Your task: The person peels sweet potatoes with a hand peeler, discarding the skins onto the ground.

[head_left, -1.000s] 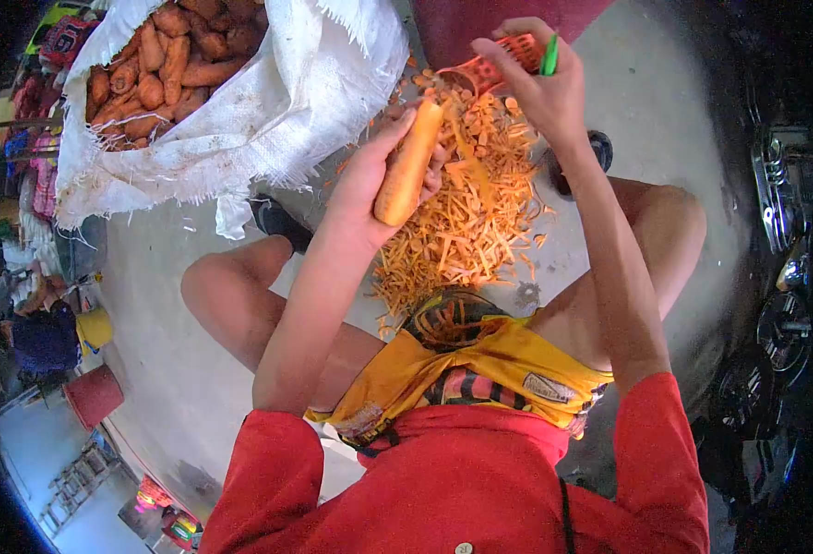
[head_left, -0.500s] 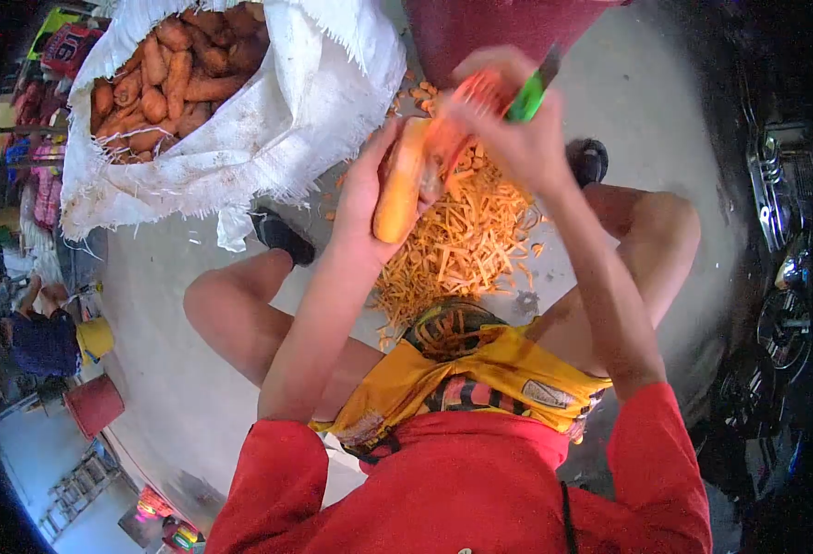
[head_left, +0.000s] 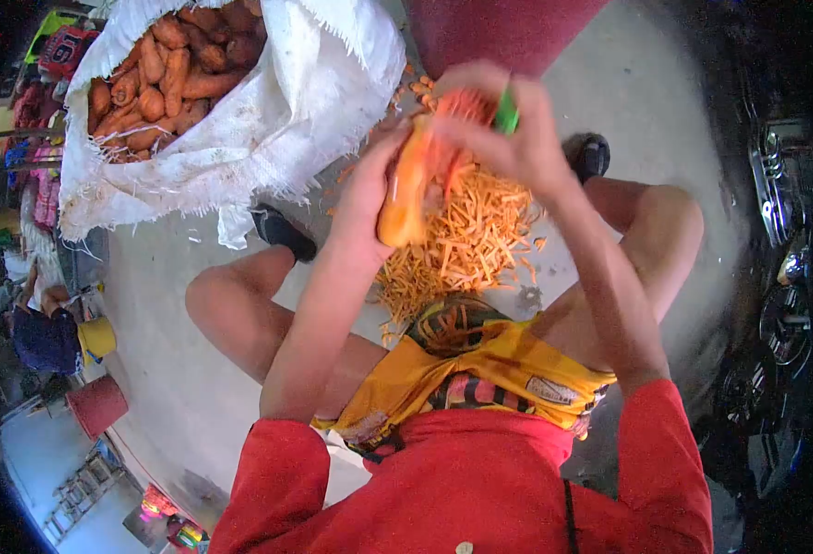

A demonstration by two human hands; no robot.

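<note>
A carrot (head_left: 401, 208), its peeled flesh bright orange, rests in my left hand (head_left: 367, 189), whose fingers wrap around it from the left. My right hand (head_left: 519, 138) is closed around a red-orange peeler (head_left: 466, 106), blurred by motion, close against the carrot's upper part. A green handle (head_left: 506, 113) also sticks out of the right hand; the rest of that tool is hidden. Below both hands lies a heap of thin orange peelings (head_left: 485, 226) on the floor, between my legs.
A white woven sack (head_left: 333, 111) full of unpeeled carrots (head_left: 176, 78) stands open at upper left. A dark red container (head_left: 508, 37) is at the top. Metal items (head_left: 776, 203) line the right side. Another person (head_left: 47, 337) sits far left near a yellow bucket (head_left: 97, 339).
My right hand has shifted slightly left with the peeler, and the green handle has turned more upright, its dark blade now out of sight. The left hand still holds the carrot.
</note>
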